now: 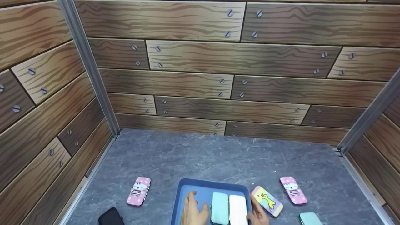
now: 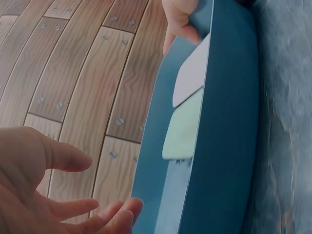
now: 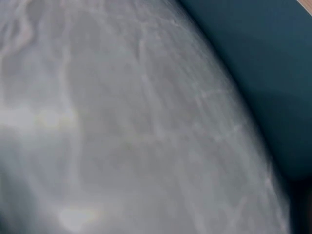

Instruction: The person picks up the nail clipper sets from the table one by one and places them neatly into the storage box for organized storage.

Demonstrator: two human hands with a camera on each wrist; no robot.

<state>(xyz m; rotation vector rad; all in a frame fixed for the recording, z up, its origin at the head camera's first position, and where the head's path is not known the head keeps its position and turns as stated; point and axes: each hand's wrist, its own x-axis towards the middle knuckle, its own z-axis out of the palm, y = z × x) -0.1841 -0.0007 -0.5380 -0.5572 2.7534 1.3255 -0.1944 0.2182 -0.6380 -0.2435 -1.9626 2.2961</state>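
Note:
A blue tray with raised walls sits at the front of the grey surface. Inside it lie a mint-green case and a white case, side by side. My left hand is over the tray's left part, its fingers loosely spread and holding nothing; the left wrist view shows the same hand beside the tray wall. At the right wall, my right hand grips the rim, thumb toward the inside and fingers along the outside. A giraffe-patterned case lies right by those fingers.
Left of the tray lie a pink cat-patterned case and a black case. On the right are another pink cat case and a mint case. Wood-patterned walls enclose the back and sides.

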